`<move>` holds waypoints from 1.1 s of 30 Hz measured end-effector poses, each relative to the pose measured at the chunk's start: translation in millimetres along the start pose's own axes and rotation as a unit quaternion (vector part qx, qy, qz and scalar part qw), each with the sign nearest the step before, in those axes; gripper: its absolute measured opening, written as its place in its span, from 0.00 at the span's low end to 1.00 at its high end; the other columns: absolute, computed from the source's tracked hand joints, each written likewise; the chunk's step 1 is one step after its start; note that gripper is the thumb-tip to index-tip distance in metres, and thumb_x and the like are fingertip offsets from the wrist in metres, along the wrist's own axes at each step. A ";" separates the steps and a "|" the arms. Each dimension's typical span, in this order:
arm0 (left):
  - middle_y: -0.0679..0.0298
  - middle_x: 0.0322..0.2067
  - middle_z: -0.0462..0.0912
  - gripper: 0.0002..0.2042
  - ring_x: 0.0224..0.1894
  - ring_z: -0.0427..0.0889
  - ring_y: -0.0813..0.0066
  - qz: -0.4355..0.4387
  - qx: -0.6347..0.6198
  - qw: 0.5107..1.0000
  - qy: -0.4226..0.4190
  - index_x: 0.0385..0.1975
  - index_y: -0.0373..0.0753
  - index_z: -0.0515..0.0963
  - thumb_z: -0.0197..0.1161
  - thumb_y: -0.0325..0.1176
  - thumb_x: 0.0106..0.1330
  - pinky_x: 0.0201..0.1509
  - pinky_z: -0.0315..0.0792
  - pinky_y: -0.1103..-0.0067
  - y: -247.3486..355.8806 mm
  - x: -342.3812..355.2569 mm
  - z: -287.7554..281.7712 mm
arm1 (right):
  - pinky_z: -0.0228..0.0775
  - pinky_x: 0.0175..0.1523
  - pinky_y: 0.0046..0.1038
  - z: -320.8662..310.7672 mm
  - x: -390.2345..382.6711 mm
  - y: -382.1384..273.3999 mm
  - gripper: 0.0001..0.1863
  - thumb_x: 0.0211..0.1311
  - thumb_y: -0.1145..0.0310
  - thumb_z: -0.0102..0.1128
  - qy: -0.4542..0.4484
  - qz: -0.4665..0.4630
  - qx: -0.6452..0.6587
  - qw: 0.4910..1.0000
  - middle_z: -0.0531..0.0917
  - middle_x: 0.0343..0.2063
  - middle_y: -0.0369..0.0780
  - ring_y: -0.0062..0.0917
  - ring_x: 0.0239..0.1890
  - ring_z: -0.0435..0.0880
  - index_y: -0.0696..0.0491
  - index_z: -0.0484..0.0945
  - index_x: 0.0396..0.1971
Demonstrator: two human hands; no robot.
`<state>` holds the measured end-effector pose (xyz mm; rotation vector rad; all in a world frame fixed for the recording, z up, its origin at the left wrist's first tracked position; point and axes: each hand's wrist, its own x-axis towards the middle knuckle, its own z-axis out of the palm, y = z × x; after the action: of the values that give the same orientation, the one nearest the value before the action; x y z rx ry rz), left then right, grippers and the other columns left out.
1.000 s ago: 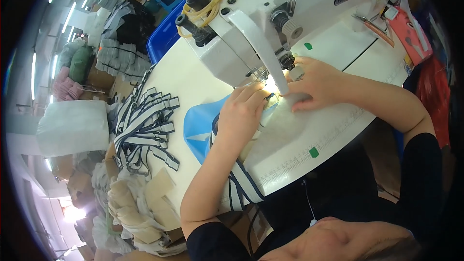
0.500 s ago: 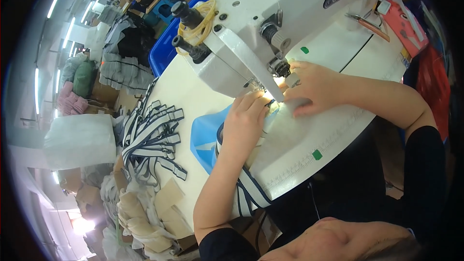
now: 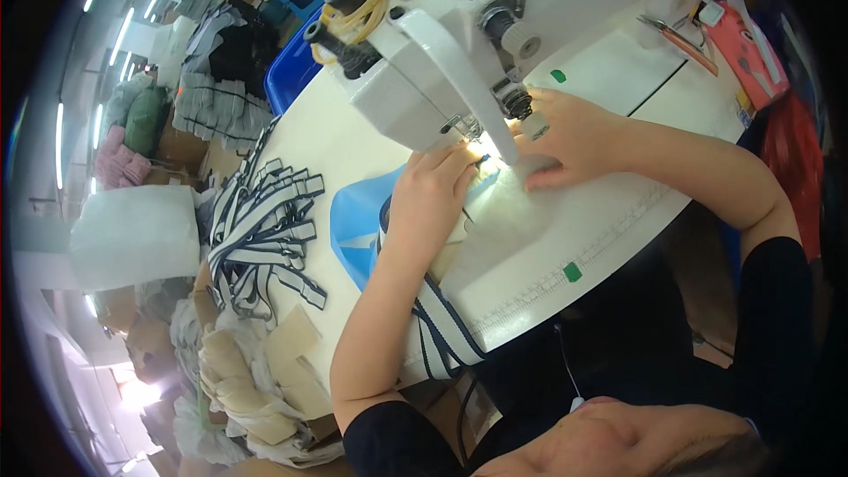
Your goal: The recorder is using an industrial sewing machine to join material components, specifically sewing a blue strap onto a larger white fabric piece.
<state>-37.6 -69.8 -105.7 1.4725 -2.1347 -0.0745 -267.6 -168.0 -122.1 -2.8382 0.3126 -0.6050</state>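
Strap pile [image 3: 256,216]: is lying along the left of the white tabletop [image 3: 530,247], well apart from both hands, its pale, dark-edged bands fanning rightward.
Blue piece [image 3: 353,216]: is showing left of the left hand [image 3: 428,194] and wrist, partly hidden beneath them; only a broad wedge is showing, so its full long axis cannot be told, but it is slanting up and right, toward the needle area [image 3: 475,143].
Left hand: is resting beside the needle area, nearer the blue piece than the right, fingers close together and bent onto the work; whether they are pinching it, I cannot tell.
Loose strap [image 3: 452,329]: is passing under the left forearm [image 3: 380,318], its long axis running from the table's near edge up and left toward the blue piece.
Sewing machine [image 3: 397,97]: is standing beyond the hands, its lit needle area between them.
Right hand [image 3: 574,137]: is lying right of the needle area, thumb apart from the fingers; machine parts are hiding some fingertips, so any grip cannot be told.
Snips [image 3: 693,50]: are lying at upper right, near a pink-red case [image 3: 742,53].
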 end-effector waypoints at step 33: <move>0.59 0.34 0.78 0.05 0.39 0.78 0.59 0.009 0.049 0.999 0.013 0.29 0.38 0.81 0.66 0.28 0.54 0.43 0.73 0.66 0.1 -1.0 8.5 | 0.56 0.62 0.43 -2.2 -1.8 -2.4 0.15 0.55 0.51 0.68 0.037 -0.021 0.034 0.999 0.77 0.23 0.32 0.27 0.33 0.76 0.46 0.82 0.35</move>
<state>-41.3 -71.0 -113.4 1.4998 -2.1569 0.0558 -269.7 -165.7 -120.2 -2.7688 0.2401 -0.7153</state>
